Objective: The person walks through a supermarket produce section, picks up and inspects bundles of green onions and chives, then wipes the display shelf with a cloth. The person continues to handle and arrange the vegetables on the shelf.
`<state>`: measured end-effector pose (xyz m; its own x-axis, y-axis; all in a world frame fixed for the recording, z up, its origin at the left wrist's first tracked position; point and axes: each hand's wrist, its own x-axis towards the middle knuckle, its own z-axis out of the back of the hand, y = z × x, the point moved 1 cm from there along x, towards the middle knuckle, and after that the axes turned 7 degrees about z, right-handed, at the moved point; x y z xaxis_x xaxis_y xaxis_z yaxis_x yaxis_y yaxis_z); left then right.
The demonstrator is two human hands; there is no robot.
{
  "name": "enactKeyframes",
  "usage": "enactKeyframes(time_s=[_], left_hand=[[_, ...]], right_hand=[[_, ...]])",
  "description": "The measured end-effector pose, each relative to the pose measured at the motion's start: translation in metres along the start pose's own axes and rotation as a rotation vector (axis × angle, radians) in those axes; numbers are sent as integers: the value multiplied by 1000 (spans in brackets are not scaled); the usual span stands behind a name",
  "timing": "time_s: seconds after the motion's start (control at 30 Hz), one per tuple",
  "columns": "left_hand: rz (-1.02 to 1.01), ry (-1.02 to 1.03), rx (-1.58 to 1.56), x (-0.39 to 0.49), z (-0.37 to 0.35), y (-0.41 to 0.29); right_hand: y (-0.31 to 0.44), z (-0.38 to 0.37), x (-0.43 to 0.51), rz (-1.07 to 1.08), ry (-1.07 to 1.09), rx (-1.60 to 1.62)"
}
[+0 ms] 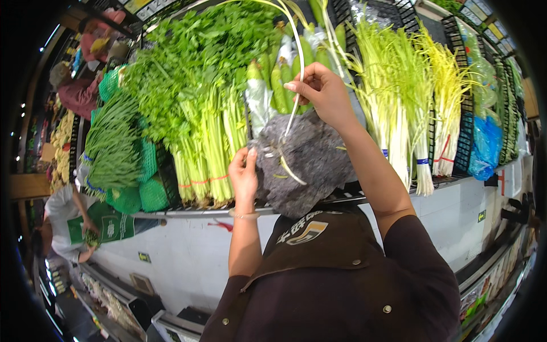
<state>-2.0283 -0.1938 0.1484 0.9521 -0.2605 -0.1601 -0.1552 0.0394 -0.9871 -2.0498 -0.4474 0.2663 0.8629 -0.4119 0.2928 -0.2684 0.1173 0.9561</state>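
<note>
Between the thumb and fingers of my right hand (318, 92) is a long, thin, pale vegetable stalk (300, 51). It arches up past the top of the view, and its lower part comes down to a rumpled grey cloth (307, 154). My left hand (244, 173) is at the left edge of this cloth, thumb raised beside curled fingers. Whether it pinches the cloth or something small is hidden. A short whitish stalk piece (292, 171) and a few yellow-green scraps (280, 176) lie on the cloth. Behind it are green luffa-like vegetables (280, 85), some in clear plastic.
Celery bunches (213, 141) stand left, beside long green stalks (113, 145) and green net bags (154, 194). Right are white-stemmed greens (389, 107), yellow chives (446, 115) and a blue plastic bag (485, 145). A person in a green apron (102, 224) stands left; others are farther back.
</note>
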Motion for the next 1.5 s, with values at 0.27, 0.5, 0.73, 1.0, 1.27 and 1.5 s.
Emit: enactKeyframes(time_s=[0.27, 0.5, 0.73, 1.0, 1.27, 1.5], left_hand=[[-323, -11, 475, 18, 1, -21], [-275, -24, 343, 16, -2, -29], [-280, -366, 227, -26, 23, -12], [-569, -8, 868, -53, -19, -26], [-414, -217, 598, -21, 4, -24], [-155, -330, 149, 8, 40, -12]], right_hand=[[13, 100, 55, 15, -196, -327], [-25, 154, 129, 110, -309, -386], [-12, 207, 163, 349, -406, -276], [-7, 224, 129, 304, -546, -371], [-30, 215, 122, 221, -429, -451], [-2, 199, 125, 426, -586, -582]])
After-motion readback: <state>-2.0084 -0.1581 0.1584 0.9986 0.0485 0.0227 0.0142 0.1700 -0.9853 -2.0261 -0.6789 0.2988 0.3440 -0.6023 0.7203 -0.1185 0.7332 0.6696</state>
